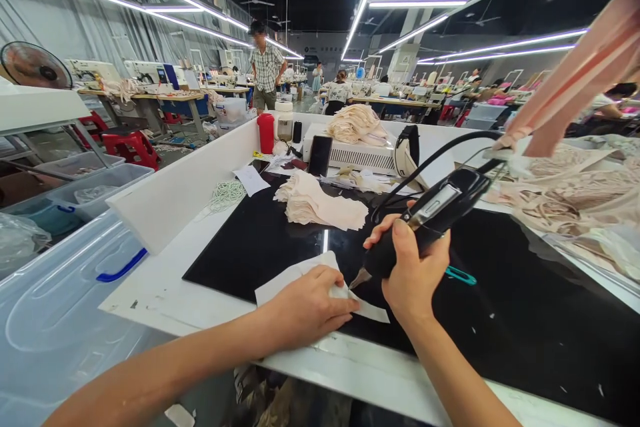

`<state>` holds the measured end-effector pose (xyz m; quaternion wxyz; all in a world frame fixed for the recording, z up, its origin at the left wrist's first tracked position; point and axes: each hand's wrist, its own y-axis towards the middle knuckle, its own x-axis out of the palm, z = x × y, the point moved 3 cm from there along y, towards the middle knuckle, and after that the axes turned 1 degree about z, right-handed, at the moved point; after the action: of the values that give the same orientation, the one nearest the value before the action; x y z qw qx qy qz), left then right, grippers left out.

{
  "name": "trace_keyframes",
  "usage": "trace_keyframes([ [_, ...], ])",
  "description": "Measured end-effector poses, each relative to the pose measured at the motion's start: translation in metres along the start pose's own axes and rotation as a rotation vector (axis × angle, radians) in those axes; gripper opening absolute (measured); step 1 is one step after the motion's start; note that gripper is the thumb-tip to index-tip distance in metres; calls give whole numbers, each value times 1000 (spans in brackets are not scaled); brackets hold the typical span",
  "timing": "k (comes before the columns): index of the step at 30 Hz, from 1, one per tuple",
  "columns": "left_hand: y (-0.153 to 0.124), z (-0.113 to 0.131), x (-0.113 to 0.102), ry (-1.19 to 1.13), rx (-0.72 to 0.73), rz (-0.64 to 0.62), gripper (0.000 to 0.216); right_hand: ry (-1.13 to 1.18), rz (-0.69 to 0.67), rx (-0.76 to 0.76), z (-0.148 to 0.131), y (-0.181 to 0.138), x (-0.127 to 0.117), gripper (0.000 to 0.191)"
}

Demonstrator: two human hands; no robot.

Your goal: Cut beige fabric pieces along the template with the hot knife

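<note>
My right hand (413, 273) is wrapped round a black corded hand tool (433, 213), its pointed metal tip angled down onto a pale fabric piece (287, 277). That piece lies on the glossy black work surface (525, 307) near the table's front edge. My left hand (307, 307) presses the fabric flat with closed fingers, just left of the tool tip. The tool's black cable loops up and back to the right.
A stack of cream fabric pieces (320, 203) sits behind the hands, and another pile (357, 123) rests on a white machine. Pink straps and lace (570, 193) lie at right. A red cup (265, 133), phone (319, 155), clear bins (60, 307) and distant workers surround.
</note>
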<state>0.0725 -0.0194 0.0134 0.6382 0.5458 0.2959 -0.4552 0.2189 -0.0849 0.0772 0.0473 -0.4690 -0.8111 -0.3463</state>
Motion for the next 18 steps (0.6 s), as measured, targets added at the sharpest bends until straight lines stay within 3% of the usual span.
trace_keyframes([
  [6, -1, -4, -6, -69, -23, -21, 29, -27, 5, -12, -5, 7, -8, 30],
  [12, 17, -26, -17, -112, -57, -45, 24, -212, 12, -29, -12, 21, -35, 39],
  [16, 32, -38, -9, -30, 23, -130, 11, -438, 67, 28, -18, 27, -59, 69],
  [18, 35, -39, -6, 23, 45, -167, 4, -444, 186, -87, -27, 22, -76, 81],
])
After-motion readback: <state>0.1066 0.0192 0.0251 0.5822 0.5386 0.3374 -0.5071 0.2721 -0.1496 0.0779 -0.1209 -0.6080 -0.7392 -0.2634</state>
